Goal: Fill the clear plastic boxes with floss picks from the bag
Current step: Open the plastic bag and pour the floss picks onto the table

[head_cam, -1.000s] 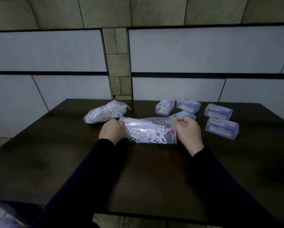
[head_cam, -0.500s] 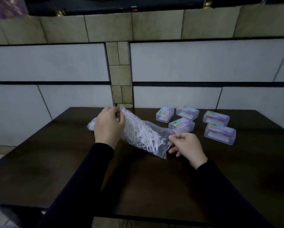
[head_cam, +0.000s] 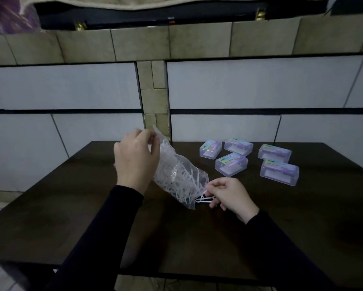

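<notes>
The left hand [head_cam: 135,159] has lifted the clear plastic bag [head_cam: 176,175] by its closed end, tipping white floss picks [head_cam: 201,200] into the right hand's [head_cam: 229,195] pinching fingers; five clear lidded boxes [head_cam: 231,166] wait beyond, unopened.

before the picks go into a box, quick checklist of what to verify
1. Bag tilted with mouth down, gripped by left hand: ok.
2. Floss picks pinched by right hand at the bag's mouth: ok.
3. A box open to receive them: not ok, all five boxes look lidded.
4. Boxes already full or empty: cannot tell.
5. Bare table between the right hand and the boxes: ok.
</notes>
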`<move>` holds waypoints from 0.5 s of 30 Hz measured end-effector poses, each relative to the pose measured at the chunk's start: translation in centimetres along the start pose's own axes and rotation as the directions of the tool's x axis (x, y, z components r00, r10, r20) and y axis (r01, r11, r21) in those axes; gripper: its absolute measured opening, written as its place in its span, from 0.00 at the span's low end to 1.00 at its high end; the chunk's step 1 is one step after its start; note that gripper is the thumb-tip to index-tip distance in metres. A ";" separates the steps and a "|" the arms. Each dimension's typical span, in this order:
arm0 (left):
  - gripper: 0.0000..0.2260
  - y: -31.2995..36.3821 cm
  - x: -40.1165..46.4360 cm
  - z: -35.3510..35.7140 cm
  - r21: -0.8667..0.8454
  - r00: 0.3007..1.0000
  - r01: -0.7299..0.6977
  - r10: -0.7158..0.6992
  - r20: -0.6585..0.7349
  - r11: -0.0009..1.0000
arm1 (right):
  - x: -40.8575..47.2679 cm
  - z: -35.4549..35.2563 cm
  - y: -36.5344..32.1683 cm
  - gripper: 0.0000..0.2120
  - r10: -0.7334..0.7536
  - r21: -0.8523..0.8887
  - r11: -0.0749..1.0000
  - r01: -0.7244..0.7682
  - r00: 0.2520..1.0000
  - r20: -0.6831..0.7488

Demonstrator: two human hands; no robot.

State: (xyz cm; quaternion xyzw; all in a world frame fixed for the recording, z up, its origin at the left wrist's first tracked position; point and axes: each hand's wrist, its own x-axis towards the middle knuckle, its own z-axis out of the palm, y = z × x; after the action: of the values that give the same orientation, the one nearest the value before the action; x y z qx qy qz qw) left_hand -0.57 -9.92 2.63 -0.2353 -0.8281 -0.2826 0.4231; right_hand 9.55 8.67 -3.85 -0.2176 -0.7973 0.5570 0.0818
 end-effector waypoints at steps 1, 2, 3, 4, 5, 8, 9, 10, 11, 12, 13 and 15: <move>0.08 0.1 -0.1 0.0 0.016 1.000 -0.011 0.011 -0.008 1.000 | 0.0 0.1 0.0 0.02 -0.017 -0.014 1.000 0.017 1.000 -0.013; 0.08 0.1 -0.2 0.1 0.021 1.000 -0.019 0.019 -0.018 1.000 | 0.1 0.1 0.0 0.03 -0.042 -0.027 0.999 0.041 0.999 -0.032; 0.08 0.1 -0.3 0.1 0.018 0.999 -0.024 0.025 -0.029 1.000 | 0.2 0.1 0.0 0.03 -0.068 -0.035 0.997 0.067 0.996 -0.052; 0.08 0.0 -0.4 0.0 0.009 0.999 -0.028 0.028 -0.036 1.000 | 0.2 0.1 0.1 0.03 -0.094 -0.038 0.995 0.092 0.993 -0.073; 0.08 0.0 -0.4 0.0 -0.004 0.999 -0.032 0.032 -0.038 0.999 | 0.3 0.0 0.2 0.03 -0.117 -0.039 0.993 0.114 0.989 -0.095; 0.08 -0.3 -0.5 -0.1 -0.036 0.998 -0.050 0.049 -0.040 0.998 | 0.7 -0.2 0.5 0.02 -0.131 -0.062 0.990 0.124 0.984 -0.120; 0.08 -0.3 -0.6 -0.1 -0.042 0.998 -0.057 0.055 -0.042 0.997 | 0.8 -0.2 0.5 0.02 -0.117 -0.069 0.992 0.110 0.987 -0.111; 0.08 -0.2 -0.6 -0.2 -0.048 0.997 -0.064 0.062 -0.047 0.997 | 0.9 -0.2 0.6 0.02 -0.105 -0.078 0.992 0.097 0.989 -0.101; 0.09 -0.1 -0.5 -0.2 -0.056 0.996 -0.073 0.069 -0.056 0.996 | 1.0 -0.2 0.7 0.02 -0.097 -0.093 0.992 0.088 0.991 -0.092; 0.09 0.0 -0.5 -0.3 -0.067 0.994 -0.086 0.082 -0.069 0.994 | 1.1 -0.1 0.7 0.03 -0.096 -0.115 0.990 0.086 0.992 -0.085; 0.09 0.2 -0.5 -0.3 -0.079 0.992 -0.107 0.101 -0.079 0.991 | 1.1 0.0 0.7 0.03 -0.098 -0.139 0.987 0.086 0.992 -0.080; 0.06 0.3 -0.7 -0.2 -0.078 0.989 -0.139 0.135 -0.054 0.987 | 1.3 0.1 0.8 0.03 -0.108 -0.172 0.981 0.093 0.991 -0.079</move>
State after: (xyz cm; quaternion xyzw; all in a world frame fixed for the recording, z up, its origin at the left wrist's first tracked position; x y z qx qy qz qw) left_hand 0.08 -9.94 2.26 -0.3016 -0.7873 -0.2920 0.4516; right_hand 8.60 9.38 -4.76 -0.2076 -0.8470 0.4729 0.1262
